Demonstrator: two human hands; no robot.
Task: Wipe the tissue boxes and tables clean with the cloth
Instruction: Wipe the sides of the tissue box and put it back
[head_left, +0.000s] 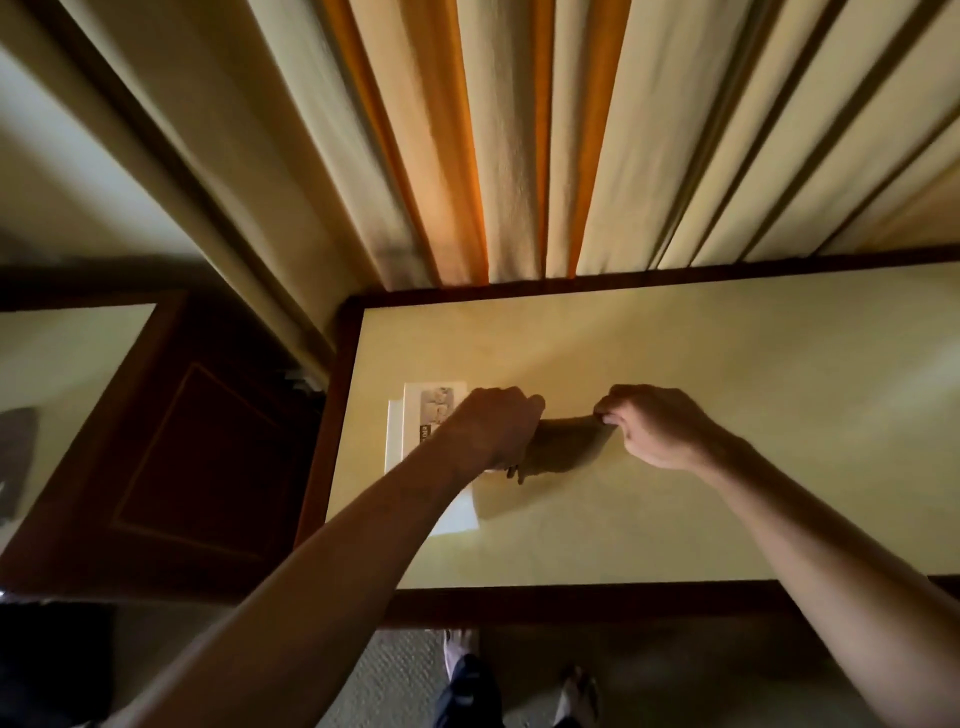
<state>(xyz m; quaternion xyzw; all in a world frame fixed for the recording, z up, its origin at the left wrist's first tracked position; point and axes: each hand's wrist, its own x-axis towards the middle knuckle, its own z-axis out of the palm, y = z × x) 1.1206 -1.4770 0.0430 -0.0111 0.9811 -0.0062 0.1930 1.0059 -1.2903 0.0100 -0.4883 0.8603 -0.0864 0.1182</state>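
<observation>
Desk (727, 364): pale top inside a dark raised frame. Right half and the far strip of the top lie bare; open passage there. Obstacle at left: white tissue box (415, 431) near the left frame, partly covered by the left hand (493, 431). A dark cloth (563, 444) spans between left hand and right hand (654, 426), blocking the mid-top. Curtain (519, 156) hangs right at the far edge, closing off the back. Dark wooden cabinet (182, 441) stands just beside the desk's left side.
</observation>
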